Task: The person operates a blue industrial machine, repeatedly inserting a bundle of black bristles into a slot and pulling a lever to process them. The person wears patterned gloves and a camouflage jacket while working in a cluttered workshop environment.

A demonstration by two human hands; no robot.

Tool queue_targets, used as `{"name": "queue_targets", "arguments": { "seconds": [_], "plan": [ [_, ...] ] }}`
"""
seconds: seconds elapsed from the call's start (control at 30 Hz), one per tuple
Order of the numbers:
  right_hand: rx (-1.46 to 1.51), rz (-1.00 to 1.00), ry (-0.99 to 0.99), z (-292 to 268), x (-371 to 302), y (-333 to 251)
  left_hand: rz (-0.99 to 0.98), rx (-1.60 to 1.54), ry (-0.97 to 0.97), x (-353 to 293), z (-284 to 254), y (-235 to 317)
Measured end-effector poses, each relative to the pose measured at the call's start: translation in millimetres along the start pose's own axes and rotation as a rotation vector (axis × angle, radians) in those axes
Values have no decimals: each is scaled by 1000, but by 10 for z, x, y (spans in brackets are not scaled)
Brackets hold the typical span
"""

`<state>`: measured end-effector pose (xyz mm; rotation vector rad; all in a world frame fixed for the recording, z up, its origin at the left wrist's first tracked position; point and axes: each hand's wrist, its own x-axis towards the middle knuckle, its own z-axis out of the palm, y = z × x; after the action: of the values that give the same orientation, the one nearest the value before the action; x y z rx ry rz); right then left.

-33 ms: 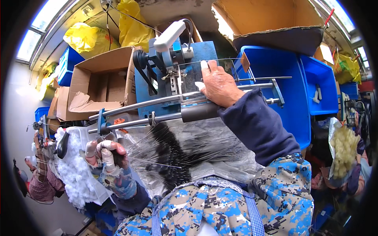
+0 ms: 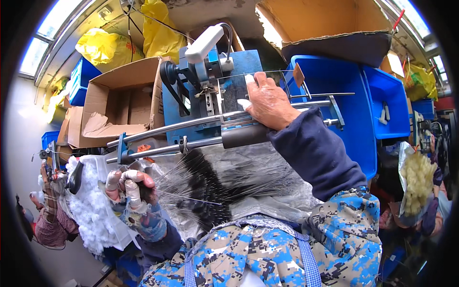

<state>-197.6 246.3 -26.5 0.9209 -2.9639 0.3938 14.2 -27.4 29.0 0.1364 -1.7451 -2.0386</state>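
My right hand [image 2: 272, 103] lies over the carriage of a small blue machine [image 2: 251, 60], fingers stretched forward, thumb apart. White tape covers its thumb and one fingertip. A thin wire [image 2: 270, 71] runs across the machine by its fingertips. Below my wrist, a dark grey sleeve [image 2: 246, 136] sits on a steel rail [image 2: 203, 142]. My left hand [image 2: 131, 186], its fingers taped, is curled closed near the rail's left end; what it holds is hidden. Many thin metal wires [image 2: 253, 179] and a black bristly strip [image 2: 205, 186] lie across the grey sheet on my lap.
An open cardboard box [image 2: 122, 95] stands left of the machine. Blue bins [image 2: 351, 119] are on the right, below a large carton [image 2: 330, 24]. White fluffy fibre [image 2: 91, 210] lies at left. Other people work at both sides; one person's patterned sleeve [image 2: 50, 203] shows at left.
My right hand has shifted very slightly to the right, together with the grey sleeve on the rail. My left hand stays curled in the same place.
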Motion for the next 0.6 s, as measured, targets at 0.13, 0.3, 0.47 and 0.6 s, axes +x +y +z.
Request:
{"name": "queue_targets", "arguments": {
  "seconds": [0.13,0.3,0.47,0.6],
  "plan": [
    [-92,-96,140,-115,20,174,123,23,-6,19,325,-89],
    [-351,-7,44,-171,259,256,17,-35,-44,-29,468,-94],
    [-283,-103,-49,-327,157,235,95,29,20,-77,486,-68],
    [-169,-241,-73,-764,-565,3,56,-23,44,-91,179,-49]
  ]
}}
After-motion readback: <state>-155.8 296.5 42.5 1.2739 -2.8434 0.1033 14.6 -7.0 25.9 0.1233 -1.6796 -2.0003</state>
